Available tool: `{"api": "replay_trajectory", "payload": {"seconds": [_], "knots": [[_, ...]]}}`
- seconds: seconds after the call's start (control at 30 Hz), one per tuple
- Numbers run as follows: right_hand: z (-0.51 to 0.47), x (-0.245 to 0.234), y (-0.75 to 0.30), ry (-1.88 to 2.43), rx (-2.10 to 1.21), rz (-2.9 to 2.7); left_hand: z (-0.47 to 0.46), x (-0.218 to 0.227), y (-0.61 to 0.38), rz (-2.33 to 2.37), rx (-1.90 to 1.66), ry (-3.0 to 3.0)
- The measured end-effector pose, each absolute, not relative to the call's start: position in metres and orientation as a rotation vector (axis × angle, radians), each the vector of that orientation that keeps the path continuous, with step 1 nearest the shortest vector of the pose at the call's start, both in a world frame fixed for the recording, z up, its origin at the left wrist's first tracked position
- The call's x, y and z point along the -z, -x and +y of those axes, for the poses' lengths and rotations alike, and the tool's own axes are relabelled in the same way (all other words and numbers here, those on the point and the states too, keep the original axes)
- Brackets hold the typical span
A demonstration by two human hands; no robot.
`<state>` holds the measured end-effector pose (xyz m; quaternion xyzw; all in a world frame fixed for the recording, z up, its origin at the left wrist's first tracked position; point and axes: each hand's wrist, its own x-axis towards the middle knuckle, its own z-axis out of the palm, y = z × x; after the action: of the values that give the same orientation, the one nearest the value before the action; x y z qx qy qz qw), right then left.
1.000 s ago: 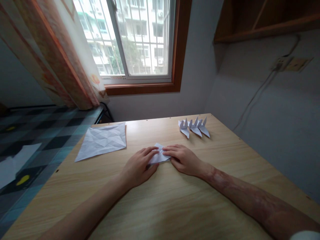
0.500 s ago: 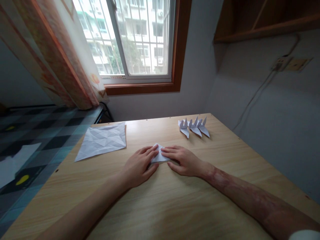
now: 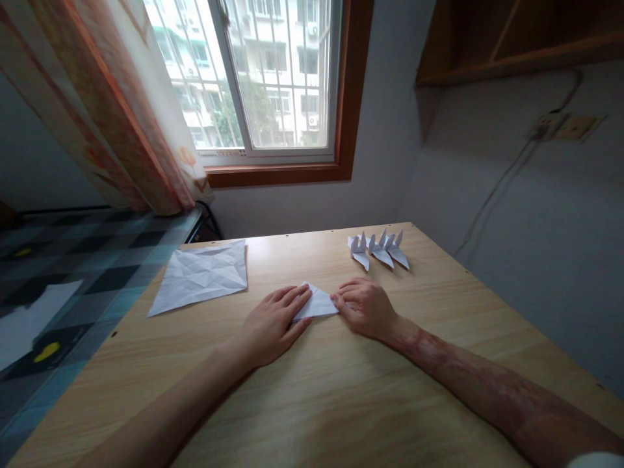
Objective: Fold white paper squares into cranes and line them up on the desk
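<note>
A small piece of folded white paper (image 3: 319, 304), roughly triangular, lies on the wooden table (image 3: 302, 403) between both hands. My left hand (image 3: 277, 322) rests flat over its left side, fingers stretched out and pressing on it, the thumb along the near edge. At the paper's right corner, my right hand (image 3: 368, 307) has its fingers curled, with thumb and forefinger pinched on the tip. The left hand hides part of the paper.
Three folded paper figures (image 3: 380, 250) stand in a row at the back right. A creased white sheet (image 3: 205, 274) lies at the back left. Beyond the left edge is a checked bed cover (image 3: 121, 240) with loose white paper (image 3: 34, 318) on it.
My right hand has slid to the right, from lying flat on the paper to pinching its right corner. More of the paper shows. The left hand stays in place.
</note>
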<state>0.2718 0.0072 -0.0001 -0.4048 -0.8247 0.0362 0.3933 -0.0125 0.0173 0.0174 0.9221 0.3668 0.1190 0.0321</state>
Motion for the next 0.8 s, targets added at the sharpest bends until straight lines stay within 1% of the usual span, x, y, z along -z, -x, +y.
{"api": "replay_trajectory", "payload": {"seconds": [0.2, 0.53, 0.8], "knots": [[0.0056, -0.0032, -0.2732, 1.024, -0.007, -2.125, 0.0196, -0.0120, 0.0156, 1.120, -0.347, -2.782], [0.0031, -0.0028, -0.2693, 0.914, -0.160, -2.167, 0.0219, -0.0087, 0.0179, 1.125, -0.348, -2.751], [0.0033, -0.0035, -0.2723, 1.025, -0.025, -2.149, 0.0205, -0.0132, 0.0166, 1.149, -0.310, -2.729]]}}
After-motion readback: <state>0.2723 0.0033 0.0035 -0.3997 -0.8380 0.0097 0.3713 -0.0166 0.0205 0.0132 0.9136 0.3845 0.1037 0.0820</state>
